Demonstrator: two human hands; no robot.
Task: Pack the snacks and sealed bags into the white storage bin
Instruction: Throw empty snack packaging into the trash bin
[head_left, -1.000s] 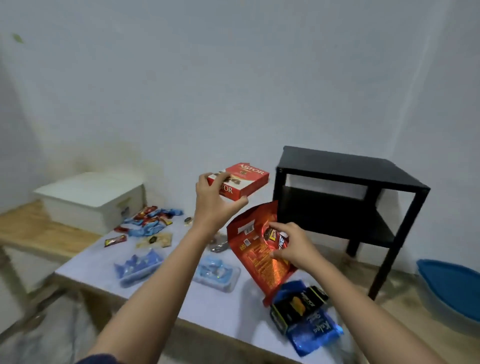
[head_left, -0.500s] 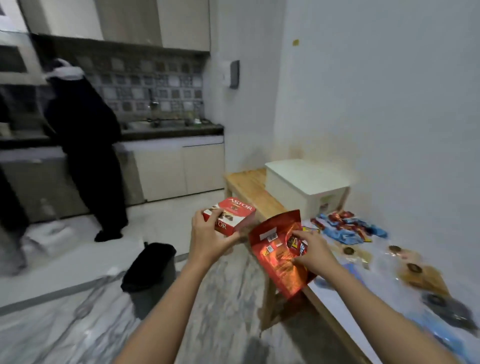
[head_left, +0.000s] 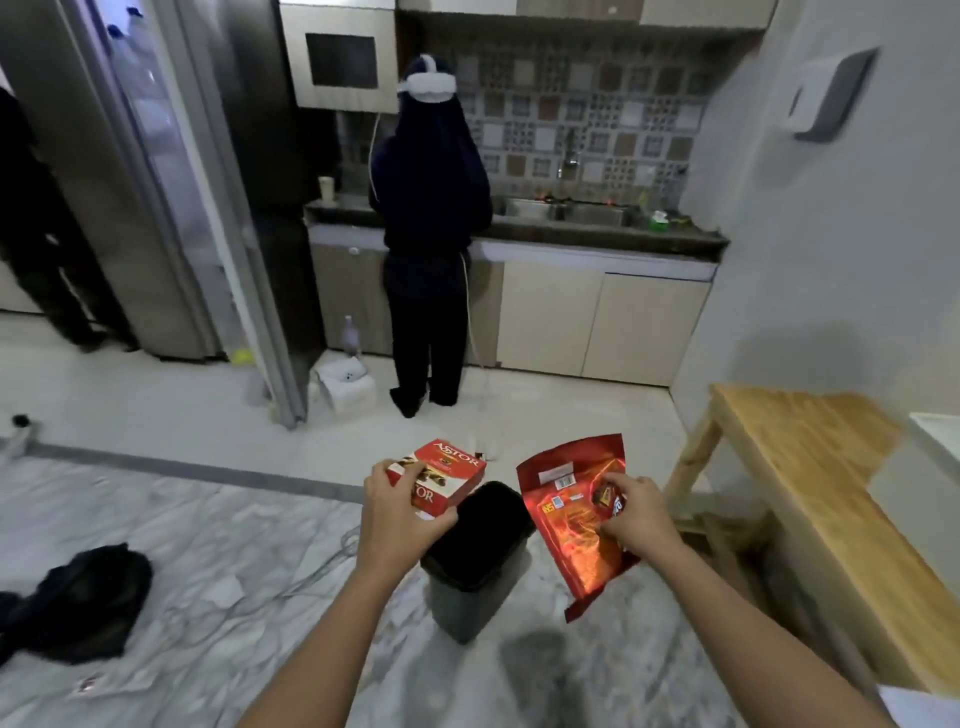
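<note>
Holding box in left hand, pouch pinched in right hand, flanking trash can lower centre; slip could dump either in.

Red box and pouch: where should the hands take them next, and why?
Probably swing right, towards the white bin at the frame's right edge on the bench. The left hand grips the box and the right hand the pouch, near a black trash can.

Bare forearms, L hand, R hand
</note>
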